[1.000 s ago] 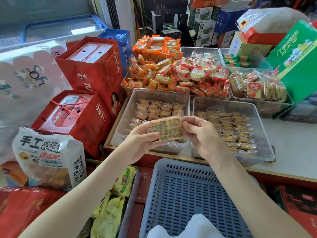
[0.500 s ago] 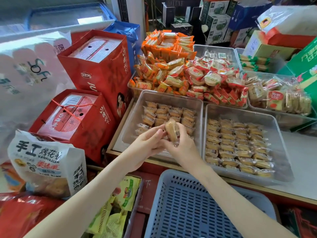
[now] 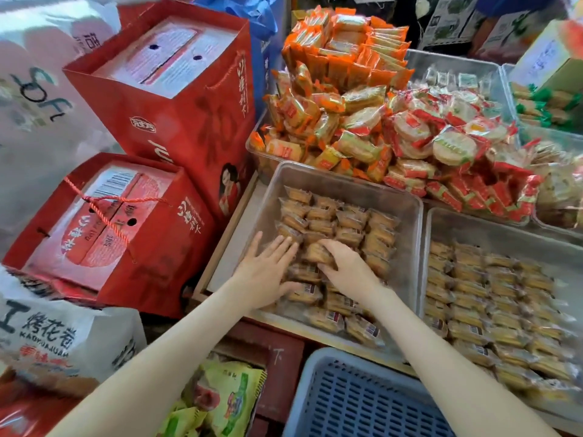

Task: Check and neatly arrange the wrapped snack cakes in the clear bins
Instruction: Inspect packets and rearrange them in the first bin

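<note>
Inside the left clear bin (image 3: pixel 315 176), my right hand (image 3: pixel 345 268) grips a wrapped snack cake (image 3: pixel 315 252) while my left hand (image 3: pixel 268 274) lies flat on its neighbours (image 3: pixel 291 230); best seated squarely into the row.

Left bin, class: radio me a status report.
Left hand flat on the packed cakes. Right hand grips one snack cake inside left bin. Nothing blocking.

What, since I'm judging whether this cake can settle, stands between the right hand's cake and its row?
Nothing visible. The right hand holds the cake down among the other cakes in the left bin; the left hand lies flat beside it.
</note>
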A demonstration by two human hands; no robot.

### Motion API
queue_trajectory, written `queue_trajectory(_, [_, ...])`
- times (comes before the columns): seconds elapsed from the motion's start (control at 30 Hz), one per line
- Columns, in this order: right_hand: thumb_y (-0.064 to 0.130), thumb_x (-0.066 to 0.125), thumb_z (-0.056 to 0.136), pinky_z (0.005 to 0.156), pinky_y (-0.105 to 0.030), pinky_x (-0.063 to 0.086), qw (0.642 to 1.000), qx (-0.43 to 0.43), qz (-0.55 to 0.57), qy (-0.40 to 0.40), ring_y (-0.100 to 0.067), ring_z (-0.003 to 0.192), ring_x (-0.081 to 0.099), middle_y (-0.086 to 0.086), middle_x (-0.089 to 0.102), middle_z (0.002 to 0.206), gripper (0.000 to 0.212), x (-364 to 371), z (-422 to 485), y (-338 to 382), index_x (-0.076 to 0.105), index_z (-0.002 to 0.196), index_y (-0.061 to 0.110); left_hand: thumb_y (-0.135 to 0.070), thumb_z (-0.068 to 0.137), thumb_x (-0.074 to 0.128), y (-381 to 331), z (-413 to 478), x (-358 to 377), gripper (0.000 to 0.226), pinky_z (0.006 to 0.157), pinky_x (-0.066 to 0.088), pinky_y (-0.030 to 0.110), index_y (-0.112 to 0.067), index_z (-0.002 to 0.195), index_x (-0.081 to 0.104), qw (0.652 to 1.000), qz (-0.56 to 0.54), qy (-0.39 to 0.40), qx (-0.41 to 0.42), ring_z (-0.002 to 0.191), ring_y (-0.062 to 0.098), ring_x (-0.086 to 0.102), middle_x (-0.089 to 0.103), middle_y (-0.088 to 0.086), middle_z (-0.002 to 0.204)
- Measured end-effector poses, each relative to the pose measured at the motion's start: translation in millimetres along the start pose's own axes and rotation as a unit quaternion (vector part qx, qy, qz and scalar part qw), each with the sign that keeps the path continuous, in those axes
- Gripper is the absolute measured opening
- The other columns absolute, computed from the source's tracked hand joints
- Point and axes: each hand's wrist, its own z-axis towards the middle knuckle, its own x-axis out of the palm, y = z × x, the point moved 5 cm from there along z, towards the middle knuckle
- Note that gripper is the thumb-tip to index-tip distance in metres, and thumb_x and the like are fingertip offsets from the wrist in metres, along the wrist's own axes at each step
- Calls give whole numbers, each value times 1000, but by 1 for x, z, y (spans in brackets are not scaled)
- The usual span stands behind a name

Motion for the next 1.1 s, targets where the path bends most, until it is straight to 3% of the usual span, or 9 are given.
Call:
queue_trajectory(0.13, [34,43,100,107,-40,24,971,-44,-232,-37,-24,134,32,-4,39,147,54,14,11,-10,31,149,16,-64,97,13,1,10,20,80,114,-20,48,-13,150,-18,998,34,43,-1,149,19,-15,-15,6,162])
queue_trajectory(0.23, [45,29,96,104,-47,24,952,-56,-299,-37,-27,123,37,-8,49,140,62,27,18,-10,36,147,10,-65,96,10,0,12,23,80,114,-21,47,-12,144,-27,998,40,57,-4,148,20,-21,-21,6,160])
queue_trajectory(0.33, [48,19,96,111,-51,7,938,-51,-341,-46,-31,135,34,-7,40,150,66,35,28,-14,29,150,11,-65,96,10,1,12,24,83,116,-20,47,-11,148,-24,996,38,74,-11,147,20,-23,-24,6,159])
queue_trajectory(0.43, [44,42,94,111,-49,8,941,-75,-321,-80,-31,135,34,-9,38,150,68,32,32,-8,29,150,9,-66,96,11,1,13,24,84,117,-20,47,-10,148,-24,997,30,76,-15,146,21,-24,-25,7,159])
queue_trajectory(0.6, [34,74,71,84,-38,31,912,-221,-307,-156,-25,98,50,-5,58,105,51,27,11,11,58,114,12,-66,95,12,1,13,25,85,117,-19,46,-11,148,-24,996,32,79,-12,147,21,-23,-24,7,159])
queue_trajectory(0.77, [17,82,56,78,-38,33,920,-143,-351,-94,-27,91,58,-6,62,96,41,36,7,6,68,95,13,-65,96,22,2,10,18,88,119,-15,45,-9,151,-18,998,-7,61,-8,149,21,-17,-17,7,162])
queue_trajectory(0.87, [12,73,73,88,-40,35,954,-136,-250,-88,-30,102,58,-9,64,108,36,21,-1,10,65,108,9,-51,99,40,4,0,-3,81,122,-5,38,-10,155,-3,981,-194,1,-8,150,16,-5,-1,5,164])
queue_trajectory(0.97, [12,61,91,99,-28,40,993,-57,-15,-99,-21,119,51,-5,57,128,43,-14,-22,16,52,133,9,-33,101,49,11,-19,-33,61,113,17,20,-15,153,22,899,-421,-114,-41,141,3,22,29,-6,155])
queue_trajectory(1.1, [20,68,88,77,-11,47,955,34,262,-134,-1,97,59,11,64,109,28,-56,-69,30,57,114,25,-38,102,45,4,-46,-57,46,80,44,10,-24,145,39,811,-556,-146,-103,110,0,52,49,-15,129])
